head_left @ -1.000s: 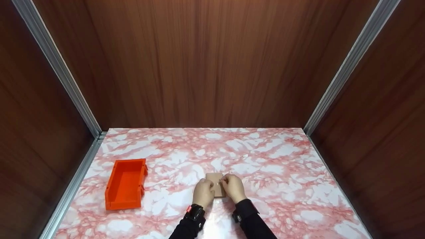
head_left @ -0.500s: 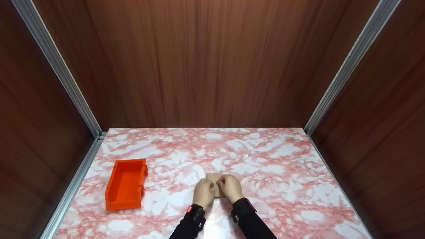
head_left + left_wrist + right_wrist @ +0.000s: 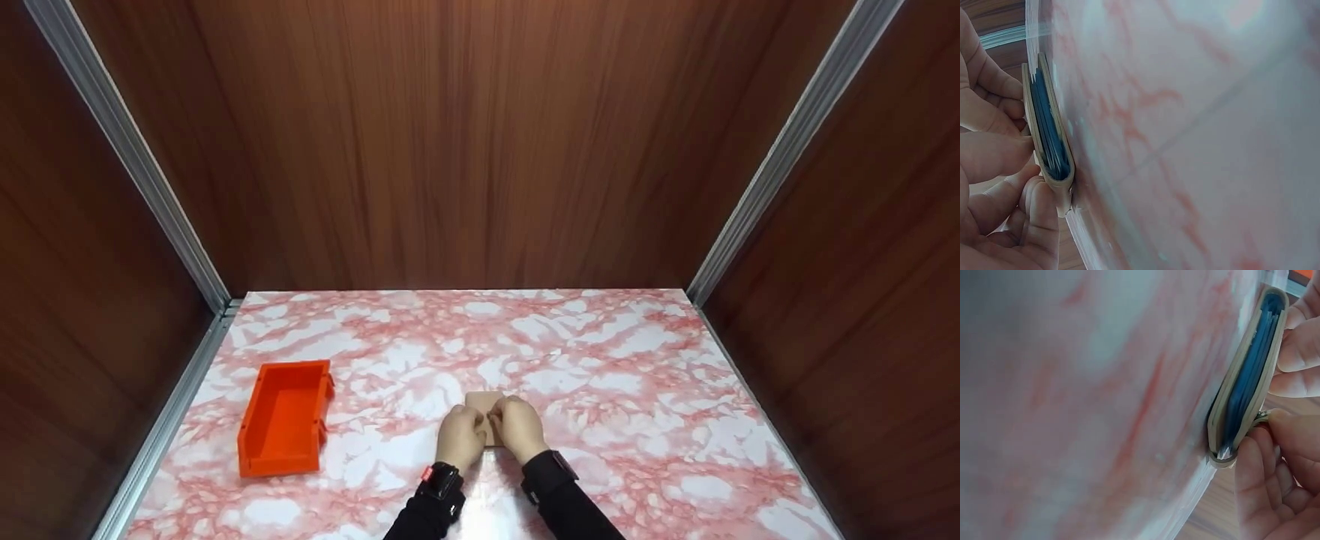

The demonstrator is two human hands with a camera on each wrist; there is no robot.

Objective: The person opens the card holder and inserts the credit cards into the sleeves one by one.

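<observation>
A tan card holder (image 3: 482,399) lies on the table in the head view, between my two hands. Seen end-on in the left wrist view, its cover folds around a stack of blue sleeves (image 3: 1050,124). My left hand (image 3: 459,433) grips it at the left edge, with curled fingers and thumb against the cover. Over the right side, my right hand (image 3: 521,427) pinches the end of a short strap (image 3: 1222,462) that bends around the holder's open side in the right wrist view. A small metallic piece shows at the pinching fingertips. Both hands hide much of the front cover.
An orange open bin (image 3: 289,412) stands on the left of the pink-and-white marbled table (image 3: 637,465). Brown wood-grain panels (image 3: 465,150) rise at the back and both sides, with metal rails (image 3: 795,142) along the corners.
My right hand has shifted slightly left across the cover, bringing the strap end with it. The left hand and the card holder have stayed in place.
</observation>
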